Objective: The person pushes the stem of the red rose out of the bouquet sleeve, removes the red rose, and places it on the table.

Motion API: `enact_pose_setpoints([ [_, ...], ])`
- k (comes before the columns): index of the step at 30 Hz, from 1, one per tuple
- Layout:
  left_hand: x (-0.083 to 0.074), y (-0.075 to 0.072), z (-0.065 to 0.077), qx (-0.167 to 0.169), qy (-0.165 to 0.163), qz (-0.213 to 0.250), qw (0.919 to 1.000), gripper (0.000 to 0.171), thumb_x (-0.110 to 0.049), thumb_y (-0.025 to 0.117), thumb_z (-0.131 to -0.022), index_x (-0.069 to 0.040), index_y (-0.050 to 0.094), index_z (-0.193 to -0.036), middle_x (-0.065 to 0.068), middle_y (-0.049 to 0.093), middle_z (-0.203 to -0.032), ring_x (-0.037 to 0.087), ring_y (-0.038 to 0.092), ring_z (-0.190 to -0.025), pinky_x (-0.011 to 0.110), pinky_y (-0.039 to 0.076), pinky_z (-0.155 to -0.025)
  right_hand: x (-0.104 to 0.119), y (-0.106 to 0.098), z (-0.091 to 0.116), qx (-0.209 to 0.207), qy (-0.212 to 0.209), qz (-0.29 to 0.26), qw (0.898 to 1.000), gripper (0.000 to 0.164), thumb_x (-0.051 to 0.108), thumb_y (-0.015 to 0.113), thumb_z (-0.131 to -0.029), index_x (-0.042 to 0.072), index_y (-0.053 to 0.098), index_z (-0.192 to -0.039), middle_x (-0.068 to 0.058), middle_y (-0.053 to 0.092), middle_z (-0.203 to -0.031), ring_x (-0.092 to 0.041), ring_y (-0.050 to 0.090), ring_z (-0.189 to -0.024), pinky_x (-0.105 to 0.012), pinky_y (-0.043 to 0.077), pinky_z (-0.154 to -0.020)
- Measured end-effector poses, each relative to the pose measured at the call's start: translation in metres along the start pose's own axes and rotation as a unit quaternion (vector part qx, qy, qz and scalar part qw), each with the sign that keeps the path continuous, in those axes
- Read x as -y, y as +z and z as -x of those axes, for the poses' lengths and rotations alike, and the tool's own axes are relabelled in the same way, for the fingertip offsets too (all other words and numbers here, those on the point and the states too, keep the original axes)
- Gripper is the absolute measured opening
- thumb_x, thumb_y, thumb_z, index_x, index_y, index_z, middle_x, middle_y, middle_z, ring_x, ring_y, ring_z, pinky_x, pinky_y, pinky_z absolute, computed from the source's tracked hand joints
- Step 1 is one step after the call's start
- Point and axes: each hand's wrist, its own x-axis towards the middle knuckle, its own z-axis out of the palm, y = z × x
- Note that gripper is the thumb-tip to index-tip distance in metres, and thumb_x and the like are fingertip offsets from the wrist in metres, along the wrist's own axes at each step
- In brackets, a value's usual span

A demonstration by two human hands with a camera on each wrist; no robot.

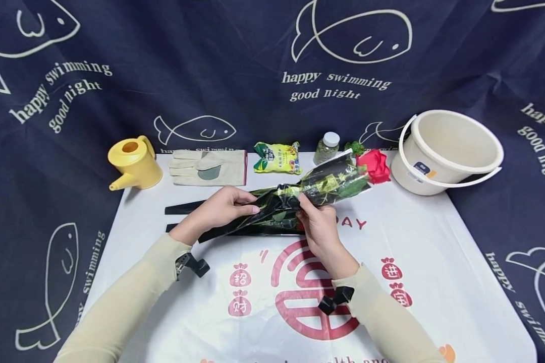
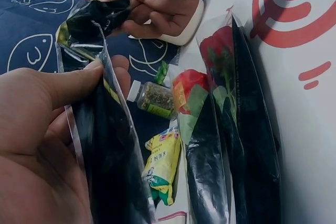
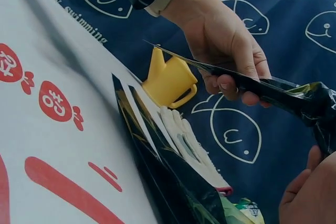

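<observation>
A red rose (image 1: 374,166) in a black and clear plastic sleeve (image 1: 329,184) is held up over the table, its bloom to the right. My left hand (image 1: 227,205) pinches the sleeve's lower black part between thumb and fingers. Around its twisted, bunched middle my right hand (image 1: 320,227) grips the plastic, thumb on top. Beneath lie two more wrapped roses, seen in the left wrist view: one red bloom (image 2: 191,85) and another further over (image 2: 218,45). In the head view the held sleeve partly hides them. The stem inside the held sleeve is hidden.
Along the back stand a yellow watering can (image 1: 138,164), white work gloves (image 1: 209,168), a yellow-green packet (image 1: 278,158), a white-capped jar (image 1: 328,147) and a cream bucket (image 1: 424,176) with its handle down. A small green plant (image 1: 355,147) shows behind the rose. A printed white cloth (image 1: 172,312) covers the table.
</observation>
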Motion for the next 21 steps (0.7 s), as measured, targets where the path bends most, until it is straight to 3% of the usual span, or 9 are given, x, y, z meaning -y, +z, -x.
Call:
enact_pose_setpoints([
  [7,0.002,-0.004,0.001,0.009,0.013,-0.004,0.9999,0.025,-0.030,0.069,-0.086,-0.012,0.072,-0.103,-0.005,0.069,-0.090,0.011,0.064,-0.085,0.031,0.049,-0.077,0.006,-0.002,-0.001,-0.031,-0.017,-0.011,0.999,0.041,0.014,0.080,-0.075,0.000,0.058,-0.108,-0.008,0.061,-0.098,-0.015,0.059,-0.077,-0.032,0.048,-0.077],
  [11,0.002,-0.009,0.002,0.005,0.022,-0.008,0.9997,0.023,-0.029,0.070,-0.086,-0.012,0.072,-0.101,-0.006,0.070,-0.089,0.011,0.064,-0.084,0.031,0.049,-0.078,0.013,-0.005,-0.006,-0.022,-0.036,-0.041,0.998,0.048,0.009,0.080,-0.075,0.001,0.056,-0.115,-0.010,0.059,-0.106,-0.017,0.060,-0.085,-0.031,0.048,-0.081],
  [21,0.004,-0.018,0.007,0.024,0.014,-0.011,0.9996,0.019,-0.030,0.072,-0.084,-0.017,0.073,-0.096,-0.007,0.070,-0.087,0.012,0.062,-0.082,0.032,0.048,-0.077,0.033,-0.020,-0.016,-0.020,-0.034,-0.096,0.995,0.056,0.005,0.078,-0.076,0.004,0.050,-0.124,-0.009,0.054,-0.116,-0.017,0.057,-0.095,-0.028,0.046,-0.076],
])
